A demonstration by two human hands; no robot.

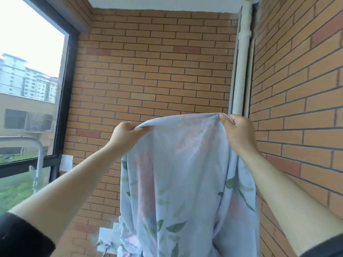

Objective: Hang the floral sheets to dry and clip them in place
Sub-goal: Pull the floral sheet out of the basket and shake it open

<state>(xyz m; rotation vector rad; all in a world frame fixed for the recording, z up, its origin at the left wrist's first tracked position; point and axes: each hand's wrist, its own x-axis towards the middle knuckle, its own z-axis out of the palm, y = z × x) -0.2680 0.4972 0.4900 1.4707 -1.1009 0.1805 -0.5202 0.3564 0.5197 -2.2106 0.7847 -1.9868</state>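
The left hand (126, 133) at nine o'clock and the right hand (236, 129) at three o'clock each pinch the floral sheet (178, 182) up high, likely to spread it flat for hanging.

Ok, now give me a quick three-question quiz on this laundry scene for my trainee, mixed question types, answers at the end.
1. True or false: only one hand holds the floral sheet.
2. The window is on the person's: A left, B right, C overhead.
3. Fill in: the wall behind the sheet is made of ___.
Key: 1 false, the left hand and right hand both grip its top edge. 2 A. 3 brick.
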